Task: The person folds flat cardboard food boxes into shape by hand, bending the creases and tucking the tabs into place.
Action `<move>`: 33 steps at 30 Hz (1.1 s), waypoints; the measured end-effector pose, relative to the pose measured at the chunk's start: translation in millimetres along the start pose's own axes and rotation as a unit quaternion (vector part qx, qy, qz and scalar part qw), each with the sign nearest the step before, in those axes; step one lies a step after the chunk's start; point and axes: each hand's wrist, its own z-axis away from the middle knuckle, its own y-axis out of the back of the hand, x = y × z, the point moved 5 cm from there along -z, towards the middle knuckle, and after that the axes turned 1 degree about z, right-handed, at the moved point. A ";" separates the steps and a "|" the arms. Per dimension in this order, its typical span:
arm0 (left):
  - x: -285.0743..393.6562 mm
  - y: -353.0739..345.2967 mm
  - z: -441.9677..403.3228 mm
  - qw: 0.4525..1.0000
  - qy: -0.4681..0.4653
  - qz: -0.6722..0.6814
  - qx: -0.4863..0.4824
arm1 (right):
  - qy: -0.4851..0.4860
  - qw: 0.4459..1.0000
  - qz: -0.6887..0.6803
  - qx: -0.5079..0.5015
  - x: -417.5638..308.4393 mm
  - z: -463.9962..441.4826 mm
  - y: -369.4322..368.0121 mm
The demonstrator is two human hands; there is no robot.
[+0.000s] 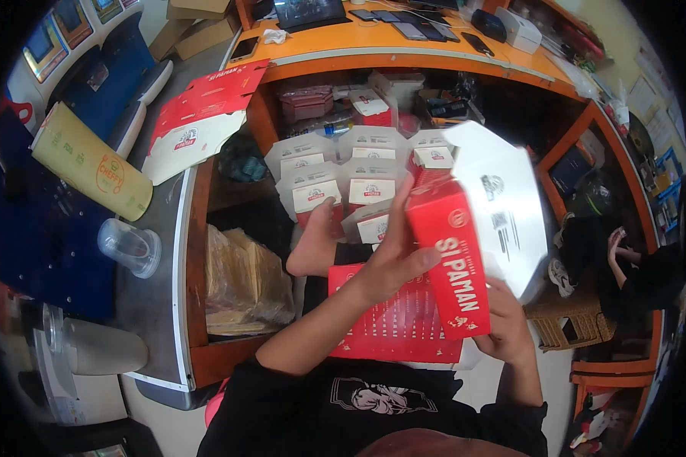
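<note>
A red paper food box (453, 266) printed "SI PAMAN" is held up in front of me, tilted, with its large white lid flap (507, 221) standing open to the right. My left hand (396, 263) grips its left side, thumb across the red face. Around the lower right edge curl the fingers of my right hand (507, 324), partly hidden behind the box. Beneath both hands, a stack of flat red box blanks (389, 327) lies across my lap.
Several folded boxes (313, 196) with raised white flaps stand ahead, by a bare foot (316, 244). More flat blanks (206, 103), a tall cup (91, 160) and a clear plastic cup (129, 247) are left. Another person's hands (617, 247) show at right.
</note>
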 end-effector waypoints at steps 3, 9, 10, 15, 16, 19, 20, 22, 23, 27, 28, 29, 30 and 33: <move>-19.7 -1.5 -4.3 0.985 0.125 -0.106 -0.055 | -0.034 0.998 -0.008 0.057 6.4 23.8 0.2; -66.7 -8.1 -25.5 0.874 0.095 -0.438 -0.186 | -0.206 0.970 -0.026 0.129 30.2 75.8 1.2; -82.5 -6.4 -30.4 0.869 0.123 -0.418 -0.233 | -0.242 0.962 -0.054 0.115 35.8 92.6 -4.7; -112.0 -20.1 -41.4 0.798 0.376 -0.238 -0.406 | -0.385 0.858 -0.301 0.155 63.6 191.2 -78.5; -121.8 -20.3 -42.8 0.791 0.400 -0.213 -0.410 | -0.385 0.848 -0.323 0.169 59.1 194.3 -90.8; -137.6 -17.2 -44.2 0.796 0.435 -0.167 -0.386 | -0.399 0.809 -0.393 0.176 52.3 196.5 -112.4; -140.7 -15.9 -43.9 0.802 0.441 -0.156 -0.372 | -0.404 0.809 -0.391 0.174 54.0 196.2 -119.8; -147.0 -14.6 -41.1 0.808 0.454 -0.104 -0.362 | -0.377 0.838 -0.372 0.131 53.3 186.7 -119.3; -150.0 -13.4 -39.3 0.810 0.460 -0.077 -0.355 | -0.380 0.830 -0.391 0.118 55.3 188.5 -122.8; -149.6 -6.4 -37.7 0.829 0.447 -0.051 -0.332 | -0.375 0.818 -0.430 0.073 51.2 188.1 -128.9; -155.8 -3.8 -35.0 0.834 0.446 -0.021 -0.325 | -0.368 0.820 -0.433 0.070 46.8 184.9 -124.6; -161.1 -1.8 -33.0 0.838 0.444 0.010 -0.318 | -0.360 0.822 -0.435 0.067 42.4 181.7 -120.2; -161.3 -1.6 -32.9 0.835 0.446 0.002 -0.321 | -0.350 0.823 -0.442 0.071 38.3 177.4 -116.4; -162.9 -0.8 -30.5 0.827 0.456 -0.007 -0.330 | -0.369 0.798 -0.474 0.043 40.4 185.9 -119.5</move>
